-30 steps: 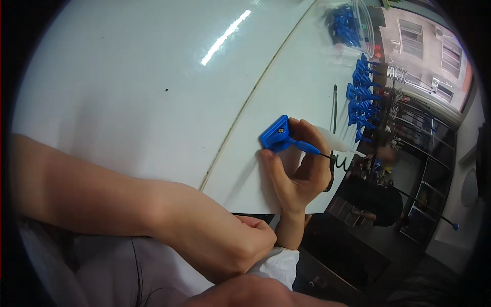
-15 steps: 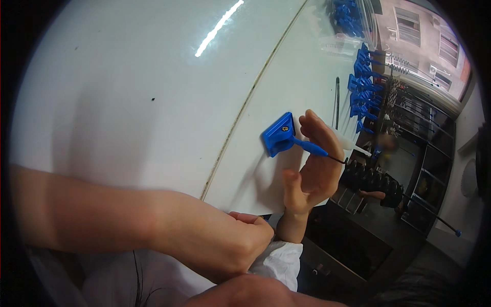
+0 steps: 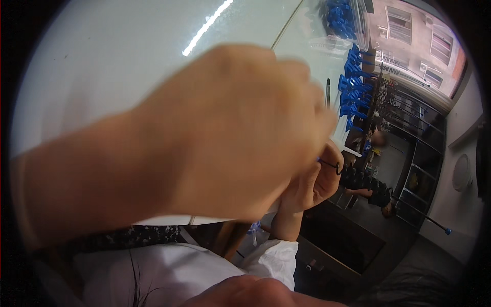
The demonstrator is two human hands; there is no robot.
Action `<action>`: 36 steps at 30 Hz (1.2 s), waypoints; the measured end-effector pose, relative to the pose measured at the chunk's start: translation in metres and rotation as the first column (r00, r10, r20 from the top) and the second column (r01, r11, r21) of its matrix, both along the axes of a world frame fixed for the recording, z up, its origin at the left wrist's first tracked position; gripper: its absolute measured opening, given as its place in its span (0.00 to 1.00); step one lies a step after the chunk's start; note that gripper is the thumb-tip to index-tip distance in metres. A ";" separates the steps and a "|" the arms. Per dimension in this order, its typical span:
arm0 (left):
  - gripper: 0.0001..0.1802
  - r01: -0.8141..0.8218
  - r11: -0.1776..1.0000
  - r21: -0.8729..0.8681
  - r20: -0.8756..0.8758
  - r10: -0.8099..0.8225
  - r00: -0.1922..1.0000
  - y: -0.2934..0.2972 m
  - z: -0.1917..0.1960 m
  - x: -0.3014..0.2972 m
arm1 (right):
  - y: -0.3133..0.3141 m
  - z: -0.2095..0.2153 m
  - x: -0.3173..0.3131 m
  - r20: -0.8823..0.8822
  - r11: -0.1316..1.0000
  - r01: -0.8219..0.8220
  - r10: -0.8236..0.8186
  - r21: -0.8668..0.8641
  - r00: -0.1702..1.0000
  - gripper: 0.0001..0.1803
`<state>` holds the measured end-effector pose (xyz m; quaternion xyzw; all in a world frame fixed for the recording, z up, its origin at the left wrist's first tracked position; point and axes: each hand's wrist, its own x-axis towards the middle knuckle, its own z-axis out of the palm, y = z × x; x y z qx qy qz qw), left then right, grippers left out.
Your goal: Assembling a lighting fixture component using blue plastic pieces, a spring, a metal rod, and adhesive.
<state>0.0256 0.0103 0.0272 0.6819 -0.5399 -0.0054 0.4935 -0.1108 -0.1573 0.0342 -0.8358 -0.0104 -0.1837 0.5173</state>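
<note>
My left hand (image 3: pixel 225 138) blurred across the white tabletop (image 3: pixel 102 61), fingers unreadable; behind it my right hand (image 3: pixel 312 184) pinched a thin dark wire (image 3: pixel 330 165), steadying it

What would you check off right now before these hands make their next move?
1. View of the work: not ok; the blurred left hand fills the picture.
2. Right hand visible: ok, partly, behind the left.
3. Thin dark bent wire at the right fingers: ok.
4. Grip on anything else: cannot tell.
5. Row of small blue plastic parts on the glossy white table: ok.
</note>
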 end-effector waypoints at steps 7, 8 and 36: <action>0.16 0.179 0.980 0.087 -0.279 -0.149 0.949 -0.015 -0.006 0.007 | 0.005 0.002 0.002 0.050 0.999 0.050 -0.050 -0.014 0.998 0.16; 0.16 0.181 0.979 0.090 -0.283 -0.149 0.947 -0.016 -0.007 0.005 | 0.005 0.001 0.002 0.047 0.999 0.052 -0.051 -0.009 0.998 0.16; 0.08 0.158 0.986 0.044 -0.264 -0.141 0.954 -0.026 -0.015 0.001 | -0.005 -0.003 0.002 0.118 0.961 0.110 -0.082 -0.255 0.990 0.09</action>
